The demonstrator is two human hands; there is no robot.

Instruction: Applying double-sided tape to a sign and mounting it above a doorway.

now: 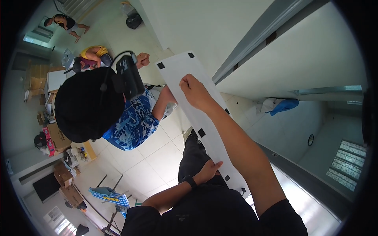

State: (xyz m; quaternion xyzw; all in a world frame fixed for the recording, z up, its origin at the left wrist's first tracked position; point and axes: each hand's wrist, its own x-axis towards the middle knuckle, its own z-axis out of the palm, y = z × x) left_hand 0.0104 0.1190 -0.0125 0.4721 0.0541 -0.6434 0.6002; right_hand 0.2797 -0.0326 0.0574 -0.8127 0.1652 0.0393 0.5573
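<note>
A long white board [214, 143] with small black square patches along its edges stretches from my body away toward the far wall. My left hand [208, 172], with a dark band on its wrist, grips the board's left edge near me; some of its fingers are hidden. Over the far half of the board, my right hand [195, 93] is closed in a fist, and anything inside it is hidden. At the left stands a co-worker in a black cap [88, 104] and blue patterned shirt. The co-worker's closed hand [142, 60] is beside the board's far end.
A grey rail [260, 39] runs along the wall at the right. A blue and white cloth bundle [281, 105] lies beyond it. Cardboard boxes [59, 137] and a blue-topped folding stand [108, 196] are at the left. Two more people [92, 57] are farther back.
</note>
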